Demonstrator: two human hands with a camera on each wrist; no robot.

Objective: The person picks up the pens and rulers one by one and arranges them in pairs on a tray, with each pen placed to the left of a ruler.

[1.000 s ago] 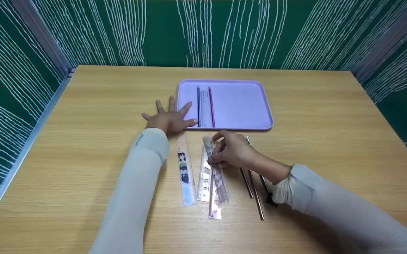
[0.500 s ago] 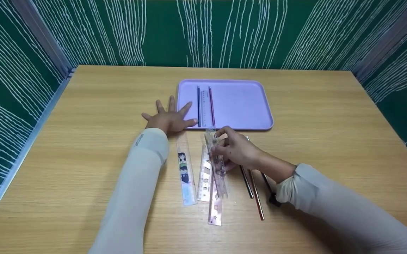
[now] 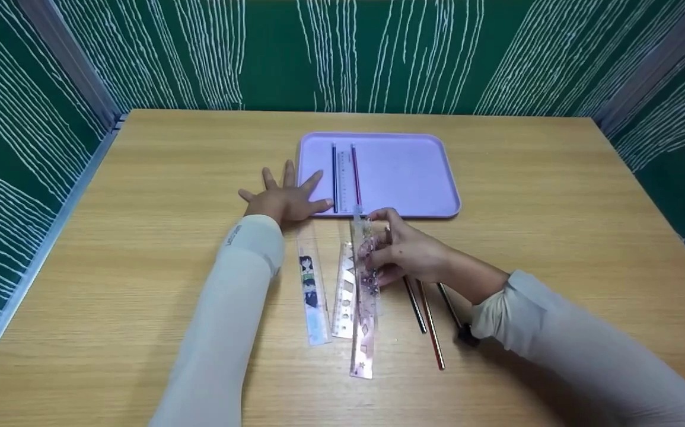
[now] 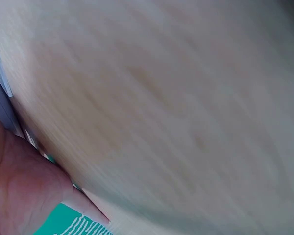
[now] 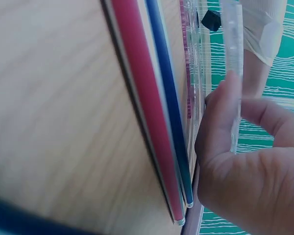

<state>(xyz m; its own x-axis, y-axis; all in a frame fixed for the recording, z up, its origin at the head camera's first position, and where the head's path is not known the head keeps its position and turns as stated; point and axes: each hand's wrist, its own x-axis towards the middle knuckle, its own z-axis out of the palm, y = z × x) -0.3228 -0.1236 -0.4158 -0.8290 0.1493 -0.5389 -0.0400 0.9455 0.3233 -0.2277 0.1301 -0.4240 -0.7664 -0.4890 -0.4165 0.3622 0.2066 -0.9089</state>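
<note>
My right hand pinches a clear glitter-patterned ruler between thumb and fingers. In the right wrist view the clear ruler stands on edge behind the thumb. Under it in the head view lies a pink ruler, beside a ruler with cut-out shapes. My left hand is spread flat at the front left corner of the lilac tray, its thumb over the rim. Behind my left wrist extends a ruler with cartoon figures. The left wrist view shows the palm and blurred wood.
In the tray a dark pencil, a clear ruler and a red pencil lie side by side. Several pencils lie under and beside my right wrist. Green walls with white streaks surround the wooden table.
My right hand has lifted the glitter ruler off the others and shifted it slightly right and toward the tray, turning it straighter. The pink ruler slid a little toward me. My left hand stays put.
</note>
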